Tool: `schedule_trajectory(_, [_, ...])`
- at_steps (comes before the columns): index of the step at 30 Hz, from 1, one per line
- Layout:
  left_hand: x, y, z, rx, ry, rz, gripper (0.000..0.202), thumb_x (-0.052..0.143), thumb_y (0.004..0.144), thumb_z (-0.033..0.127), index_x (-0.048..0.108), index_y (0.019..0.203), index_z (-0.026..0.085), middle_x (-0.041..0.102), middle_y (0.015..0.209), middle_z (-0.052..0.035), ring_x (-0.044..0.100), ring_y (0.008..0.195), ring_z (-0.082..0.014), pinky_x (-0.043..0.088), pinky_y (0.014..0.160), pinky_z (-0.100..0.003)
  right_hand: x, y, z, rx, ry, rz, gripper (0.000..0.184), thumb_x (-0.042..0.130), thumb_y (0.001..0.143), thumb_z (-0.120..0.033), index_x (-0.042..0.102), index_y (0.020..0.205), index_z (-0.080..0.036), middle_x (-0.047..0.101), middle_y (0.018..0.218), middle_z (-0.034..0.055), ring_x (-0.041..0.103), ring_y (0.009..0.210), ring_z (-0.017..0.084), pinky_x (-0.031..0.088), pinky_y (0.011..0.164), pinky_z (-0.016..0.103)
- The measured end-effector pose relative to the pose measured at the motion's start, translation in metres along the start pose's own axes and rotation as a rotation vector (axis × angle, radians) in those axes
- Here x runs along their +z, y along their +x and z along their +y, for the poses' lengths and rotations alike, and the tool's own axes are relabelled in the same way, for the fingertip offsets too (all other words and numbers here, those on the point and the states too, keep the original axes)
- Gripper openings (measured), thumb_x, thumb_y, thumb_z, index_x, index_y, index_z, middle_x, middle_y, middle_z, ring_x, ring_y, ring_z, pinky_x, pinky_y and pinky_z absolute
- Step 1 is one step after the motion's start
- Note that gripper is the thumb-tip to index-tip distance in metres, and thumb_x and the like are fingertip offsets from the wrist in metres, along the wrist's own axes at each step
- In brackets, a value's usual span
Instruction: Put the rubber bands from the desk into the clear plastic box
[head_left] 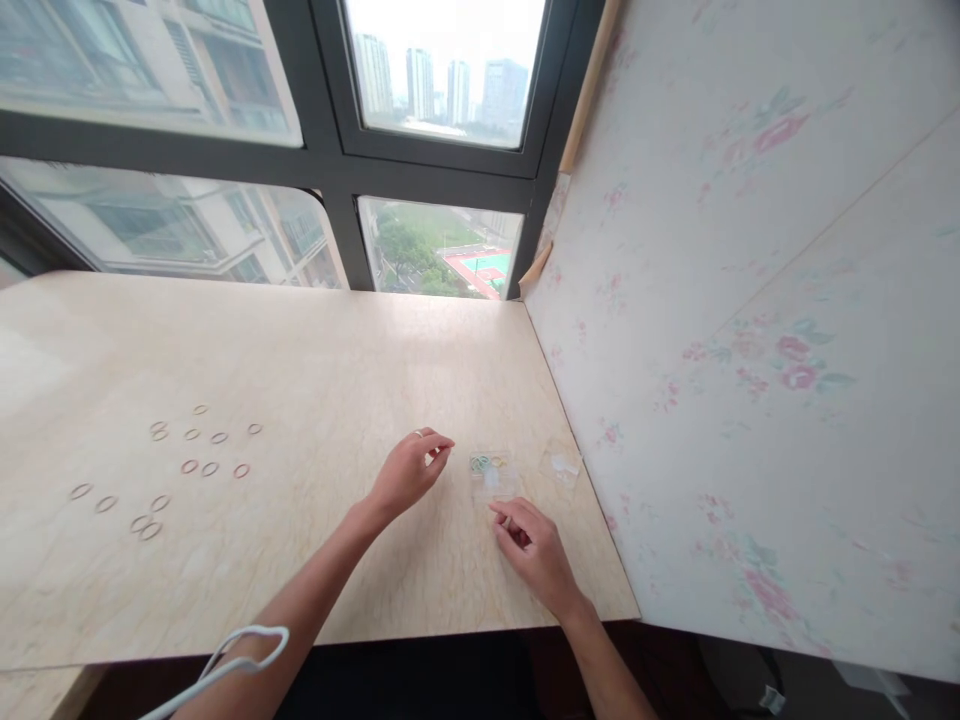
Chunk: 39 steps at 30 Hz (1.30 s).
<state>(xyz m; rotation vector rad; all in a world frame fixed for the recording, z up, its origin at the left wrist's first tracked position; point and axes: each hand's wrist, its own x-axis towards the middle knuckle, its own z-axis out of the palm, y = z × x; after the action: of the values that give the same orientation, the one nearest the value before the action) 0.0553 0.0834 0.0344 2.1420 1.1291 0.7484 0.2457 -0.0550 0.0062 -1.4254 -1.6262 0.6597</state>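
My left hand [411,468] hovers over the pale marble-look table [315,370], fingers curled with thumb and forefinger pinched near a small clear plastic box [491,474] holding several coloured rings. My right hand [531,550] rests just in front of that box, fingers curled, its fingertips close to the box's near edge; whether it grips anything is unclear. A clear lid or second small clear piece [562,464] lies to the right of the box. Several small loose rings [202,455], pinkish and beige, are scattered on the table's left part.
A floral-papered wall panel [750,350] rises along the table's right edge. Dark-framed windows [337,170] stand behind the table. A white cable [240,655] loops near my left forearm at the front edge.
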Motion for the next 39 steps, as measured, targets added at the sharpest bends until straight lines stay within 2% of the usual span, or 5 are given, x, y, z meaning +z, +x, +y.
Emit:
schedule_trajectory(8, [-0.046,-0.052,-0.059,-0.165,0.007,0.22,0.018,0.051,0.084,0.019,0.068,0.087,0.019,0.07,0.085,-0.0049,0.063,0.073,-0.0173,0.048,0.072,-0.03,0.011,0.001,-0.006,-0.086,-0.026,-0.05,0.019,0.052,0.091,-0.022,0.065,0.104,-0.021,0.061,0.083,0.0033,0.056,0.062,0.012,0.048,0.054,0.023])
schedule_trajectory(13, [-0.052,-0.072,-0.078,-0.182,-0.034,0.331,0.018,0.05,0.083,0.016,0.067,0.087,0.017,0.069,0.084,-0.0056,0.061,0.075,-0.0164,0.048,0.073,-0.03,0.047,0.036,-0.052,-0.263,0.029,-0.149,0.018,0.052,0.09,-0.019,0.065,0.103,-0.022,0.062,0.079,0.0028,0.054,0.06,0.012,0.048,0.054,0.025])
schedule_trajectory(21, [-0.052,-0.076,-0.08,-0.261,-0.168,0.382,0.012,0.051,0.077,0.013,0.062,0.077,0.016,0.065,0.078,-0.0063,0.058,0.075,-0.0185,0.045,0.067,-0.028,0.159,0.146,-0.139,-0.486,0.17,-0.309,0.018,0.054,0.088,-0.019,0.066,0.102,-0.021,0.064,0.084,0.0031,0.055,0.068,0.013,0.047,0.062,0.025])
schedule_trajectory(30, [-0.051,-0.075,-0.088,-0.308,-0.286,0.432,0.016,0.051,0.072,0.014,0.048,0.057,0.017,0.059,0.06,-0.0037,0.053,0.06,-0.017,0.041,0.056,-0.028,0.318,0.251,-0.167,-0.543,-0.296,-0.594,0.034,0.051,0.085,-0.009,0.061,0.116,-0.015,0.067,0.107,0.0065,0.061,0.089,0.015,0.045,0.083,0.026])
schedule_trajectory(39, [-0.049,-0.077,-0.088,-0.396,-0.348,0.442,0.007,0.055,0.078,0.022,0.059,0.076,0.017,0.07,0.082,-0.012,0.059,0.088,-0.0286,0.049,0.08,-0.041,0.366,0.261,-0.169,-0.634,-0.609,-0.759,0.03,0.048,0.083,-0.008,0.062,0.108,-0.018,0.066,0.109,0.0094,0.061,0.099,0.023,0.047,0.079,0.033])
